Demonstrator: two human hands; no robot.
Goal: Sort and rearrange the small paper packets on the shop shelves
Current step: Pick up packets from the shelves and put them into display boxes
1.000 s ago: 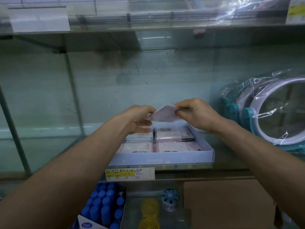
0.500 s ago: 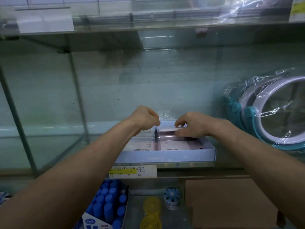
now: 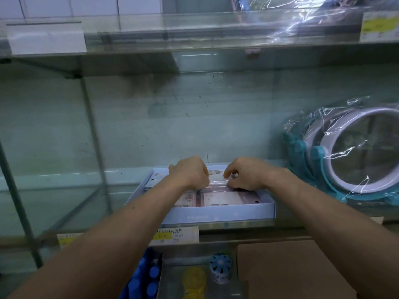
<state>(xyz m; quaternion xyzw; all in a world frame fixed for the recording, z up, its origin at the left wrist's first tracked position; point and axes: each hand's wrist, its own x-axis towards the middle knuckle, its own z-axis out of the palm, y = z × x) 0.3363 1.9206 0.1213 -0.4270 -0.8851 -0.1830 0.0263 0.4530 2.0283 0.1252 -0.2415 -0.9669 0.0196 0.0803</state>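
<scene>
From the head camera, both arms reached into the shallow pale-blue cardboard tray (image 3: 218, 214) sitting on the glass shelf (image 3: 64, 180). A second back the two hands held one small pinkish paper packet up in the air between them; half a second back they had dropped to the tray; and at this moment they were down among the stock. The left hand (image 3: 190, 173) was curled knuckles-up over the rear row, and whether its grip actually held anything could not be told, since the fingers were tucked under. The right hand (image 3: 248, 174) was pinching the edge of the clear-wrapped pinkish packet (image 3: 218, 181) at the back of the tray, thumb and fingertips closed on it.

Packets lay flat in rows: the front-right packet (image 3: 224, 199) and the front-left packet (image 3: 185, 200) were side by side against the near wall, with more behind them, partly hidden by the hands.

What that meant, I'd say: the lifted packet had gone back into the tray and was being squared up with its neighbours, so this slot looked nearly settled.

Off to the right stood plastic-wrapped round mirrors with blue-and-white frames (image 3: 354, 152), well apart from the tray. Below the shelf edge, a yellow-and-white price label (image 3: 177, 235), blue-capped bottles (image 3: 149, 277) and a brown cardboard box (image 3: 289, 268) were in view.
</scene>
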